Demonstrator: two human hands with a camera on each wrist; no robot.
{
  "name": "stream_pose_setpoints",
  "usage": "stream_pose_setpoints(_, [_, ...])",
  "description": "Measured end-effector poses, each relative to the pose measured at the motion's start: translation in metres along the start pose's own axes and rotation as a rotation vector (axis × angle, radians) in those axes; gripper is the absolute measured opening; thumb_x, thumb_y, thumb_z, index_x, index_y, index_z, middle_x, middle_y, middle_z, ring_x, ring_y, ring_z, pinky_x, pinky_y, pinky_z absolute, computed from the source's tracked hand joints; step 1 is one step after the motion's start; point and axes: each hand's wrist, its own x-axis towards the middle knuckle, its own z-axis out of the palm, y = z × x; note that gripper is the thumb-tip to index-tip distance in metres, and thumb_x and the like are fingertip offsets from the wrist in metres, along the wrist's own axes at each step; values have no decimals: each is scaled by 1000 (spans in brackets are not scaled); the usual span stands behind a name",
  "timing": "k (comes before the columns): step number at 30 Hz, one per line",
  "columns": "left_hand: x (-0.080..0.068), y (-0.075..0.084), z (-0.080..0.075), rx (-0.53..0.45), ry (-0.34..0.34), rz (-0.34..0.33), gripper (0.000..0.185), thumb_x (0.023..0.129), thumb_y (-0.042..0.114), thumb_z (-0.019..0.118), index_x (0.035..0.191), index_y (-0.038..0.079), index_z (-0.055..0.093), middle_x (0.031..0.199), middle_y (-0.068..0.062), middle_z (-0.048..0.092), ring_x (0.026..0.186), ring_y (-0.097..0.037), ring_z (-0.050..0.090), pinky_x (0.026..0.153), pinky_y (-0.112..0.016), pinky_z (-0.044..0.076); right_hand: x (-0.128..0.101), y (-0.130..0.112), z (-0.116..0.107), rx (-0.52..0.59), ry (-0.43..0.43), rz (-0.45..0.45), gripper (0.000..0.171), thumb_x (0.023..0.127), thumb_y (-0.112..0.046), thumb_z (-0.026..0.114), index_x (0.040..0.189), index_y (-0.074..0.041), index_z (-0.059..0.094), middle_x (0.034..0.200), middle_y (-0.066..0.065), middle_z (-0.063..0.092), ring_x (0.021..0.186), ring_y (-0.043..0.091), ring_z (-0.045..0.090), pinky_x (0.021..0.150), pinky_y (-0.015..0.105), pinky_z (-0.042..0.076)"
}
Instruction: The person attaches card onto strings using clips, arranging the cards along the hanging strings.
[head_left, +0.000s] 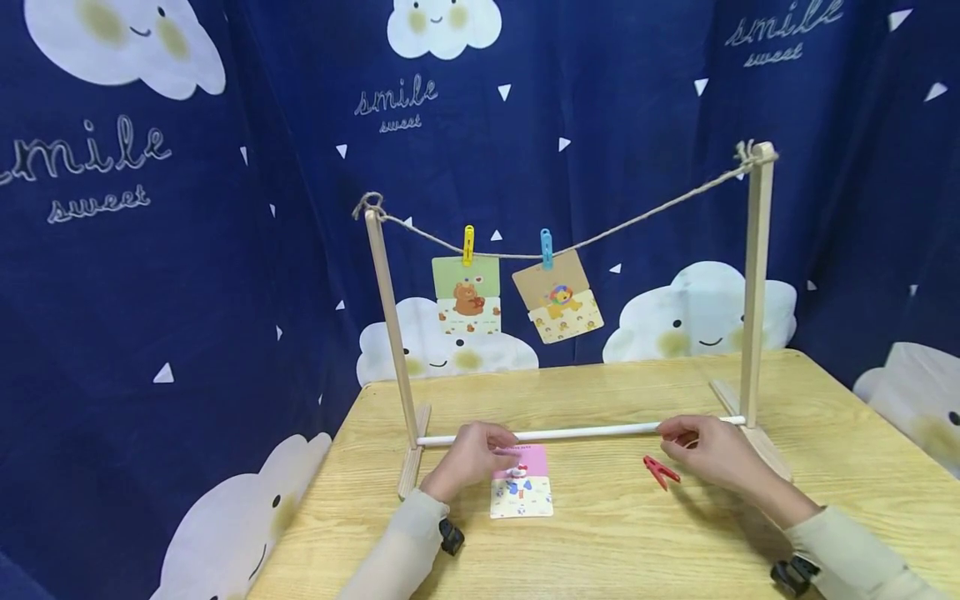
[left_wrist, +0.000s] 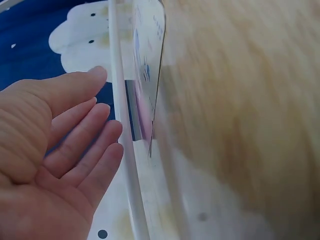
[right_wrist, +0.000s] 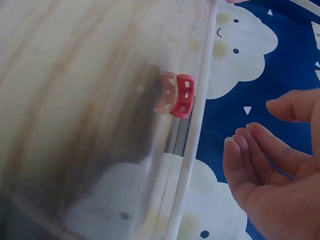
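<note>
My left hand (head_left: 474, 457) hovers over a pink and cream card (head_left: 522, 492) with a cartoon figure, lying on the table. In the left wrist view the fingers are extended, the thumb is apart from them, and nothing is between them. My right hand (head_left: 708, 450) is held above the table near a red clothespin (head_left: 661, 472), which lies to its left. The right wrist view shows that hand with gently bent fingers, holding nothing, apart from the clothespin (right_wrist: 184, 96).
A wooden stand has a left post (head_left: 390, 325), a right post (head_left: 756, 292) and a white bottom rod (head_left: 588, 432). From its sagging string (head_left: 652, 210) hang a bear card (head_left: 467, 296) under a yellow clothespin (head_left: 468, 245) and a lion card (head_left: 558, 297) under a blue clothespin (head_left: 547, 248).
</note>
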Motion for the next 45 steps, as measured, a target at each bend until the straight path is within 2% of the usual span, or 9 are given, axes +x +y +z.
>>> stream_pose_setpoints(7, [4, -1, 2, 45, -7, 23, 30, 80, 6, 88, 108, 8, 79, 108, -7, 77, 101, -26, 74, 91, -37, 58, -5, 11, 4, 24, -61, -14, 23, 88, -12, 78, 107, 1, 76, 88, -3, 74, 76, 4, 64, 69, 25, 54])
stream_pose_setpoints(14, [5, -3, 3, 68, -59, 32, 40, 74, 7, 93, 111, 6, 78, 109, -8, 77, 98, -23, 74, 86, -28, 58, -8, 19, 6, 14, -127, 19, 27, 87, -18, 81, 106, 0, 76, 85, -5, 71, 75, 2, 61, 67, 24, 51])
stream_pose_setpoints(20, [3, -4, 4, 76, -94, 46, 42, 75, 3, 91, 114, 5, 77, 109, -7, 77, 97, -21, 73, 83, -25, 57, -10, 19, 7, 40, -200, 50, 35, 84, -21, 84, 107, 2, 74, 86, -3, 69, 77, 4, 60, 69, 24, 50])
stream_pose_setpoints(28, [3, -4, 5, 119, -105, 60, 45, 75, 6, 92, 118, 5, 76, 110, -7, 76, 98, -20, 72, 83, -24, 56, -10, 20, 9, 44, -205, 60, 36, 81, -22, 86, 105, 2, 74, 84, -3, 68, 77, 5, 60, 68, 24, 50])
stream_pose_setpoints(35, [2, -3, 5, 154, -124, 65, 56, 73, 15, 95, 124, 4, 74, 114, -7, 76, 97, -15, 71, 84, -24, 56, -10, 22, 11, 61, -226, 69, 35, 79, -21, 87, 103, 1, 73, 85, -2, 68, 77, 5, 59, 68, 23, 50])
stream_pose_setpoints(39, [2, -3, 4, 161, -137, 64, 60, 73, 18, 96, 126, 2, 72, 119, -10, 75, 102, -18, 71, 88, -27, 57, -9, 20, 12, 50, -231, 83, 35, 78, -23, 88, 102, -2, 73, 84, -2, 65, 76, 7, 56, 67, 24, 47])
stream_pose_setpoints(45, [2, -2, 4, 151, -147, 26, 61, 72, 21, 96, 124, 1, 73, 124, -10, 73, 111, -23, 69, 96, -33, 55, -9, 17, 15, 45, -241, 128, 37, 75, -24, 91, 100, -4, 73, 83, 0, 62, 74, 10, 54, 65, 24, 45])
